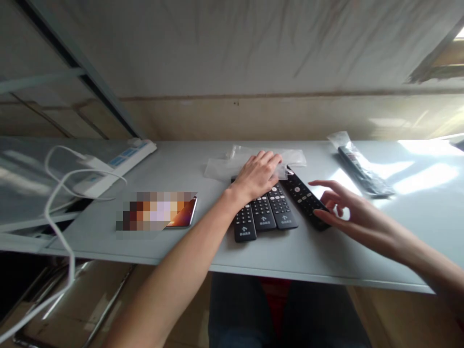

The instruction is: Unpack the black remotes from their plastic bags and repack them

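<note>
Three black remotes [266, 212] lie side by side near the bench's [398, 241] front edge. A fourth remote [302, 195] lies angled just beside them. Left hand [258, 173] rests open and flat on the three remotes' far ends. Right hand [340, 210] is open, fingertips touching the fourth remote's near end. Empty plastic bags [224, 166] lie behind. A bagged remote [362, 169] lies well apart, right.
</note>
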`<state>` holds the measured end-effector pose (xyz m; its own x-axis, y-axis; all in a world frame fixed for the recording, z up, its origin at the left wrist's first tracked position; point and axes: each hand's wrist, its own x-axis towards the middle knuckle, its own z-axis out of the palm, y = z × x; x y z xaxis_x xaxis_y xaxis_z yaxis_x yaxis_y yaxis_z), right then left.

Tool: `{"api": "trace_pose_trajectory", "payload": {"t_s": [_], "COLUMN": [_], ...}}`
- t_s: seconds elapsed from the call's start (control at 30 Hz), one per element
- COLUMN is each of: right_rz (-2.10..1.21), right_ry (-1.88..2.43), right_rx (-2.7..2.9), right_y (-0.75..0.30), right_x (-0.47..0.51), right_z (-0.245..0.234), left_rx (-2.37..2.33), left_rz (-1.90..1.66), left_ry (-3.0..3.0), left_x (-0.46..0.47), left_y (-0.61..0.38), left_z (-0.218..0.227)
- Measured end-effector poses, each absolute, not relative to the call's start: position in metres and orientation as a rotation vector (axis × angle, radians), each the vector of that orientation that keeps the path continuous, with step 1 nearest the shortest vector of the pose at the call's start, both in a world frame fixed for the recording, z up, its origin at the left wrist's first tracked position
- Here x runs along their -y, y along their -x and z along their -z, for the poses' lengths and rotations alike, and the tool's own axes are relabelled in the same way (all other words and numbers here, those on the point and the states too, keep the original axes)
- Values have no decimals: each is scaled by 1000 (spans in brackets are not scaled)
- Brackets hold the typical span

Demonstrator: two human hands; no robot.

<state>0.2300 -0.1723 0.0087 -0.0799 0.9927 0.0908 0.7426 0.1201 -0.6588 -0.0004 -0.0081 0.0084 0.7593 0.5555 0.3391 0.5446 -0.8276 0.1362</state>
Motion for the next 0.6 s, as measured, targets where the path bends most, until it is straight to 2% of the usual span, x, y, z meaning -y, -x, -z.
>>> {"api": "trace_pose_trajectory", "payload": {"t_s": [0.07, 0.17, 0.27, 0.33, 0.4, 0.5, 0.6], "right_rz": [-608, -351, -236, -366, -657, -786, -805], "right_ry": [1661, 1645, 1499, 1348, 1276, 1338, 1370], "right_rx": [1809, 1580, 1240, 1036, 824, 702, 714], "right_y": [-250, -272, -272, -262, -249, -235, -231], "right_x": [157, 128, 97, 80, 69, 66, 71], "right_z": [-26, -62, -83, -75, -53, -14, 5], "left_rx": [-915, -927, -972, -991, -978, -926, -907], "left_rz": [-633, -694, -746, -764, -775, -804, -838], "left_ry": [-2911, -2884, -2840, -2824, -2827, -2819, -2779], "left_x": [8, 7, 7, 8, 9, 11, 11], "left_y": [1, 2, 2, 3, 3, 2, 3], "left_z": [-8, -6, -7, -8, -10, -12, -13]}}
